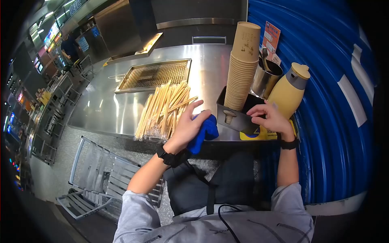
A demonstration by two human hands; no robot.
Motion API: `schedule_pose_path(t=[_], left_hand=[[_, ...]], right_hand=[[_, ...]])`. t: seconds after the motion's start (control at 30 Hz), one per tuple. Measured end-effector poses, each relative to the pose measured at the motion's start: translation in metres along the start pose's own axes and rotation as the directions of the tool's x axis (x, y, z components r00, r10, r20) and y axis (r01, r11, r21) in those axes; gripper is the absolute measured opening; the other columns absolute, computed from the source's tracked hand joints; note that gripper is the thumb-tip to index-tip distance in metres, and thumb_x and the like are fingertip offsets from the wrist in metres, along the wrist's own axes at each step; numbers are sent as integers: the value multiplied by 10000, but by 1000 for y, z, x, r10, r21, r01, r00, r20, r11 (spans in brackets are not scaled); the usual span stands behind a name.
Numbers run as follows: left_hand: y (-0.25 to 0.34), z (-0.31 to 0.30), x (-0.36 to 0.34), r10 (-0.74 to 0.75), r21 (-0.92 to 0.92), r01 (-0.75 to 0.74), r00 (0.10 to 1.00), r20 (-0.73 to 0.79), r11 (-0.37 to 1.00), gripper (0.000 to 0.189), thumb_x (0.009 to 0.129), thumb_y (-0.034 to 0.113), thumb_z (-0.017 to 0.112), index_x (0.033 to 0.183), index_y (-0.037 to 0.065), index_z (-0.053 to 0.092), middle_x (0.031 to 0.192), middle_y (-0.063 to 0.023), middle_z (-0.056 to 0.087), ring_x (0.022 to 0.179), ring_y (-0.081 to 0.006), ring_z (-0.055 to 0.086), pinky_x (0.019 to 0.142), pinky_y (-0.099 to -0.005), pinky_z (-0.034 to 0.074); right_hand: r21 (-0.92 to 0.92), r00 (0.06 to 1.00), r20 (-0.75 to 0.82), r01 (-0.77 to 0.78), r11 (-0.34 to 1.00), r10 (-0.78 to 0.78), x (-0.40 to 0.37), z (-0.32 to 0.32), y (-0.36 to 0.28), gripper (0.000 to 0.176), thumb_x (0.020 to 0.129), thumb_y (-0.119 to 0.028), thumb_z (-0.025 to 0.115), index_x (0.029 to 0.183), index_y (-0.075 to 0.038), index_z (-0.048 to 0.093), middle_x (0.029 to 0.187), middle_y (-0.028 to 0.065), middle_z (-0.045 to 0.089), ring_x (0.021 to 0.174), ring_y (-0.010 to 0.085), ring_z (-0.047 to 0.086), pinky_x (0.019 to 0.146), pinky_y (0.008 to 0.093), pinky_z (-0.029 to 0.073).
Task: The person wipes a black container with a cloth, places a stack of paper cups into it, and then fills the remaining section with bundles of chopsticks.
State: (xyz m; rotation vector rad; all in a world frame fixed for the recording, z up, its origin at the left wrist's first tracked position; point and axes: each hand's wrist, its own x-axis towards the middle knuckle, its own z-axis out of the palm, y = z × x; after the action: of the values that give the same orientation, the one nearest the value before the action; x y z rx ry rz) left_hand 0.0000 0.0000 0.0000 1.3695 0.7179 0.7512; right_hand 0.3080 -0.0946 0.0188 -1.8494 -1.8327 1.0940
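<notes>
My left hand (189,125) is closed around a blue cloth (207,133) at the front edge of the steel table (204,73). Just left of it lies a pile of wrapped chopsticks (164,109). My right hand (268,116) rests at the right end of a dark box (237,120), its fingers bent over the rim; whether they grip it is unclear. In that box stands a tall stack of paper cups (241,77). Behind my right hand are a yellow jug (289,91) and a metal container (265,79) with utensils.
A grill grate (156,75) is set into the table behind the chopsticks. A yellow sign (263,133) lies at the front edge. Blue corrugated wall (324,52) rises at the right. Folding chairs (95,174) stand at the lower left. A person (69,47) is in the far background.
</notes>
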Motion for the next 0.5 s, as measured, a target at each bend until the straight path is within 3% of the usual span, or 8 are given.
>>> schedule_pose_path(t=[0.07,0.17,0.23,0.27,0.3,0.33,0.43,0.5], left_hand=[[4,13,-1,83,148,-86,996,28,985,829,906,237,706,1551,50,221,943,-103,682,812,-83,631,751,-244,514],[-1,15,20,158,432,-200,979,131,879,825,906,225,688,1554,50,209,940,-116,679,788,-81,612,725,-241,504],[-4,26,37,192,511,-257,965,178,820,795,886,242,677,1538,51,264,949,-139,679,818,-142,623,748,-272,499],[-8,30,47,203,477,-275,959,198,835,801,867,278,684,1525,42,293,987,-176,679,873,-206,647,800,-306,504],[-17,32,57,212,444,-290,953,216,848,810,848,313,690,1513,33,323,1026,-213,679,928,-270,671,851,-341,509],[-23,34,66,284,334,-327,943,173,884,760,849,266,676,1502,44,357,1088,-211,680,980,-262,665,885,-342,498],[-6,27,56,13,318,-108,957,289,942,741,852,225,667,1508,68,360,1145,-207,671,1015,-237,653,914,-335,487],[-25,26,63,146,339,-236,952,271,911,745,860,195,663,1523,90,339,1102,-162,677,937,-182,639,879,-313,493]], right_hand=[[253,986,-143,125,959,-91,-8,0,2,1092,709,-299,876,1522,-54,188,1470,205,400,1367,305,420,1189,445,217],[155,729,-665,344,926,-160,7,28,-24,1194,654,-314,910,1526,-22,149,1480,255,361,1390,322,380,1168,392,269],[-88,651,-690,359,929,-316,24,39,-28,1248,634,-310,922,1533,-11,109,1493,267,334,1407,343,346,1160,380,281],[11,657,-653,506,863,-376,31,42,-39,1273,636,-287,920,1535,8,69,1508,259,314,1425,340,313,1161,389,278],[93,655,-666,548,831,-357,41,44,-39,1198,661,-247,903,1522,13,111,1460,241,386,1379,315,389,1135,386,325],[187,670,-680,551,814,-298,46,43,-40,1134,669,-225,894,1500,12,158,1426,222,427,1336,299,439,1109,382,359],[286,672,-709,549,785,-212,54,42,-37,983,685,-189,876,1431,12,269,1353,180,507,1240,258,532,1051,368,422],[245,648,-732,539,806,-210,55,40,-42,911,690,-180,869,1392,14,322,1323,165,536,1206,244,559,1031,365,441]])
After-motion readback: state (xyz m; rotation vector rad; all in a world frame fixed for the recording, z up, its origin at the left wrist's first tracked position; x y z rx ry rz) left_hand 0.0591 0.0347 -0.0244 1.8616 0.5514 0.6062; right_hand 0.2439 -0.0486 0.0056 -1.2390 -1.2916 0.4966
